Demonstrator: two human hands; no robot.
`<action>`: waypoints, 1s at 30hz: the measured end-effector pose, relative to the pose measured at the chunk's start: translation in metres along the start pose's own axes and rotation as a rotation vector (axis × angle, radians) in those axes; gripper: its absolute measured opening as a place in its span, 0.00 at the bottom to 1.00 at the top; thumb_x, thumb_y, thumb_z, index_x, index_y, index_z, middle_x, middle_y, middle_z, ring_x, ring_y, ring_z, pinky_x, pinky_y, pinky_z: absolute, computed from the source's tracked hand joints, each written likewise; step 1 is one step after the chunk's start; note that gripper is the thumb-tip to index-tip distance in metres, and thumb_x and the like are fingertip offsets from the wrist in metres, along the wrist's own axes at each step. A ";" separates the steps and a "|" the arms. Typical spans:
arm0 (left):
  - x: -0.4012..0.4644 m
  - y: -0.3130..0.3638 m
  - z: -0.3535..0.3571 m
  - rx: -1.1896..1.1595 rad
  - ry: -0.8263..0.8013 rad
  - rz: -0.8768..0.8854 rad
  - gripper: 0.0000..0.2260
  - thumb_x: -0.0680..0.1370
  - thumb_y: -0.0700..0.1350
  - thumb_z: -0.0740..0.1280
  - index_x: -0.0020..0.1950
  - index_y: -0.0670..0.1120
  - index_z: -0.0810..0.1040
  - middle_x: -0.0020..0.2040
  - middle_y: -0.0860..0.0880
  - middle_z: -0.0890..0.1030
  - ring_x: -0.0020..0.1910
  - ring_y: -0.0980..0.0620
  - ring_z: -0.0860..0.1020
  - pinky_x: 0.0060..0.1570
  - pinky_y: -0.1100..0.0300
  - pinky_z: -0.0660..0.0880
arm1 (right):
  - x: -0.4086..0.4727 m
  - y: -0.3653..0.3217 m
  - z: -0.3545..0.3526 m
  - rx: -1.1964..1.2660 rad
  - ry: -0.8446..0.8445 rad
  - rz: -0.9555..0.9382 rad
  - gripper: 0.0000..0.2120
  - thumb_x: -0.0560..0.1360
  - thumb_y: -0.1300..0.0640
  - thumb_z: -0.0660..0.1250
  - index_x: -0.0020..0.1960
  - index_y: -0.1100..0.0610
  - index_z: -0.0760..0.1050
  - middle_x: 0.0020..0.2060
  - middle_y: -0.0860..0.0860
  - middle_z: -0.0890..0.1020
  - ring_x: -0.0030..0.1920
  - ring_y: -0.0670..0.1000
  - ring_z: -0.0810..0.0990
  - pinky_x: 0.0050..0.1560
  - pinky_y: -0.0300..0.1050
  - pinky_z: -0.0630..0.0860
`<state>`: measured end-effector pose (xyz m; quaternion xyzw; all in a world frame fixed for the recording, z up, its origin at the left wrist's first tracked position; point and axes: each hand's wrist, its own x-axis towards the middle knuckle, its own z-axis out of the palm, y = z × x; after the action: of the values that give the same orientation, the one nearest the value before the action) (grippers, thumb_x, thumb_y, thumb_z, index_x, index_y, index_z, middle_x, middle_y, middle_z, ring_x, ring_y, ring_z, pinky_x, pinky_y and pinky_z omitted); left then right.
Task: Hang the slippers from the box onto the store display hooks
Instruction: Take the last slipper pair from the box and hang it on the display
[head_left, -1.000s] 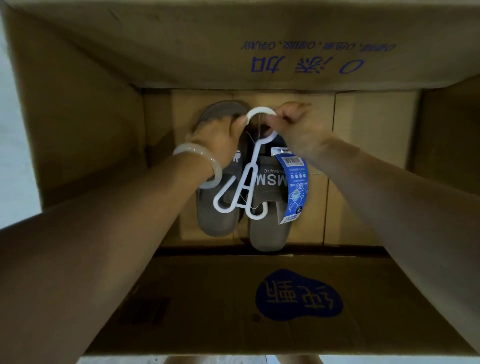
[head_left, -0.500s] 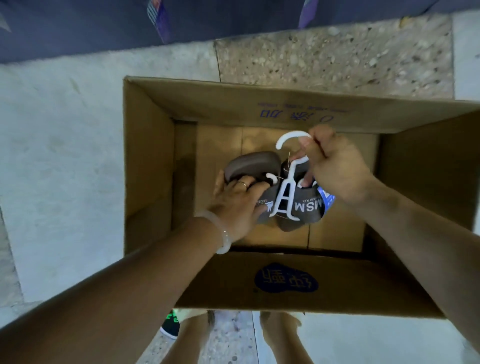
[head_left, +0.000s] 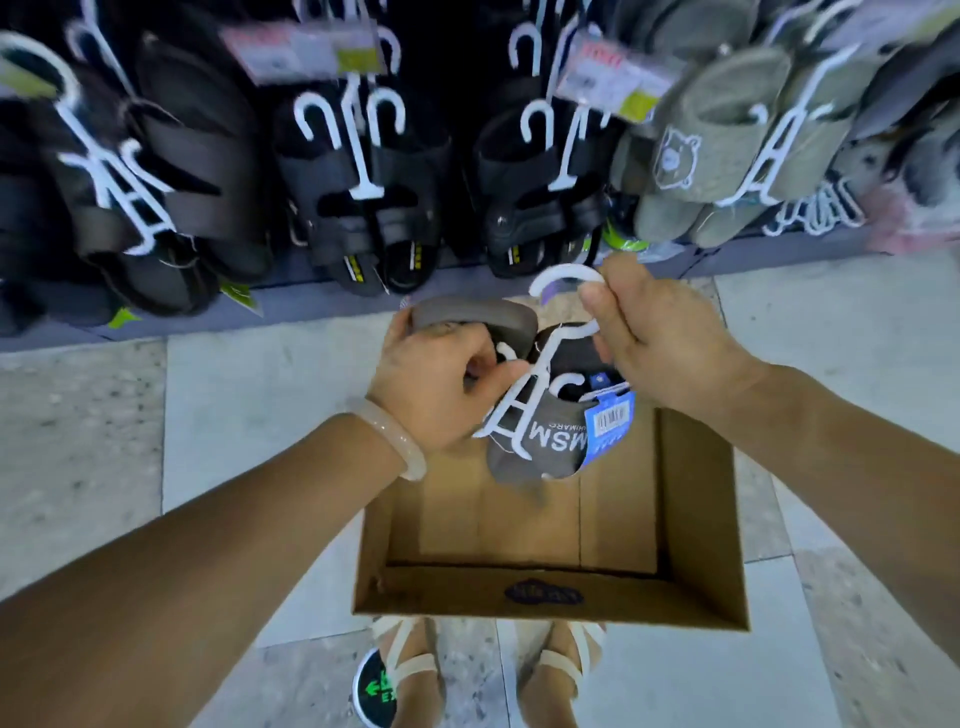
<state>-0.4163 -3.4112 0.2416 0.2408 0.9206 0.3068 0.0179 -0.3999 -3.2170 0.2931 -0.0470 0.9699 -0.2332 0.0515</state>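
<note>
1. Slippers (head_left: 540, 441), grey and clipped on a white hanger (head_left: 524, 395), are held above the open box (head_left: 550, 592), below the display.
2. The hanger's neck is pinched by the right hand (head_left: 660, 343); one slipper's end is gripped by the left hand (head_left: 441, 384).
3. The hook should be kept upright and guided squarely onto a free display hook.

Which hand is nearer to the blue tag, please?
Right. The right hand grips the hanger just above the blue tag; the left hand holds the slippers farther left.
</note>
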 end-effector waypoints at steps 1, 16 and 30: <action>0.008 0.008 -0.024 0.012 -0.013 0.028 0.20 0.70 0.62 0.59 0.32 0.47 0.75 0.28 0.55 0.76 0.34 0.50 0.79 0.60 0.38 0.68 | 0.000 -0.014 -0.022 -0.017 0.018 -0.011 0.15 0.75 0.45 0.44 0.47 0.55 0.60 0.33 0.59 0.80 0.35 0.62 0.78 0.37 0.53 0.73; 0.058 0.194 -0.392 0.167 0.304 0.391 0.27 0.65 0.67 0.61 0.49 0.47 0.78 0.40 0.51 0.76 0.43 0.51 0.73 0.45 0.63 0.64 | -0.030 -0.240 -0.347 -0.169 0.199 -0.197 0.08 0.81 0.54 0.52 0.48 0.58 0.60 0.26 0.51 0.65 0.28 0.56 0.65 0.33 0.50 0.63; 0.057 0.320 -0.527 0.122 -0.072 0.429 0.11 0.74 0.51 0.68 0.49 0.44 0.82 0.29 0.58 0.74 0.30 0.66 0.73 0.34 0.72 0.66 | -0.069 -0.357 -0.498 -0.199 0.508 -0.270 0.14 0.81 0.49 0.50 0.39 0.53 0.60 0.28 0.48 0.67 0.36 0.58 0.70 0.40 0.50 0.66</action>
<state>-0.4241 -3.4559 0.8593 0.4425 0.8640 0.2385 -0.0296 -0.3688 -3.3029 0.9025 -0.1205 0.9548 -0.1461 -0.2290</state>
